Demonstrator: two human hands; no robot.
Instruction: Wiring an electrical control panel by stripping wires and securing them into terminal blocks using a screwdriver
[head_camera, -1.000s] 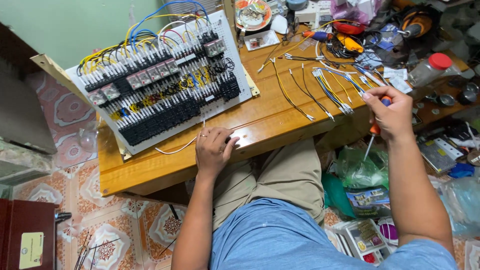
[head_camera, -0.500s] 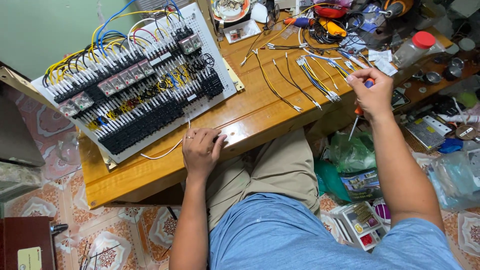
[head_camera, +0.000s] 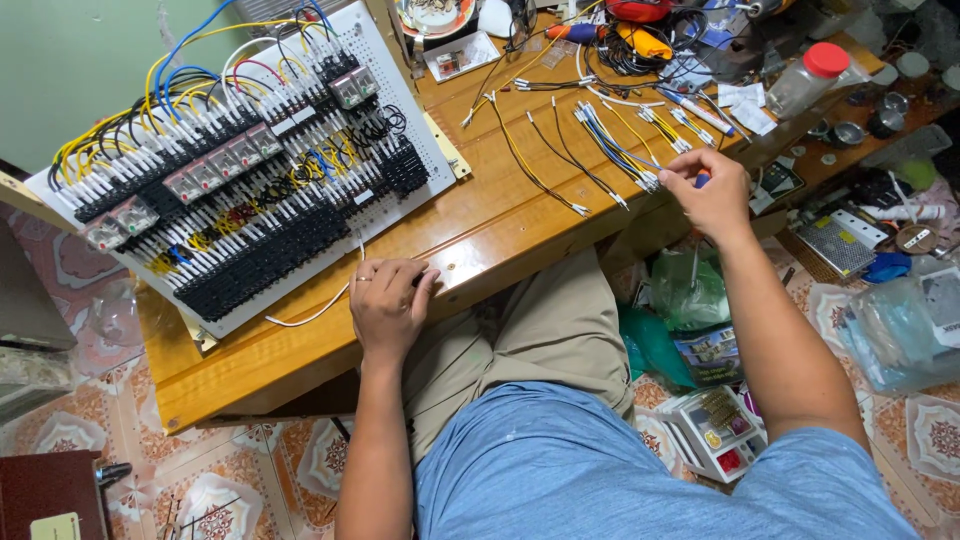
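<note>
My left hand (head_camera: 388, 300) lies flat on the front edge of the wooden table (head_camera: 480, 240), holding nothing, beside a loose white wire (head_camera: 315, 310). Just behind it stands a white perforated panel (head_camera: 235, 170) packed with black terminal blocks, relays and coloured wiring. My right hand (head_camera: 712, 195) is closed around a screwdriver whose thin shaft (head_camera: 695, 268) points down past the table edge. Its fingertips touch the ends of a bunch of cut wires (head_camera: 620, 150) spread on the table's right side.
Further back on the table are pliers, a plate and a red-capped plastic jar (head_camera: 805, 78). Beside my legs, the tiled floor (head_camera: 70, 430) carries plastic bags (head_camera: 690, 290), a small device (head_camera: 715, 430) and boxes at right. A dark wooden box (head_camera: 50, 495) sits at lower left.
My right hand has risen from below the table edge to the wire ends, still gripping the screwdriver. The left hand has stayed on the table edge.
</note>
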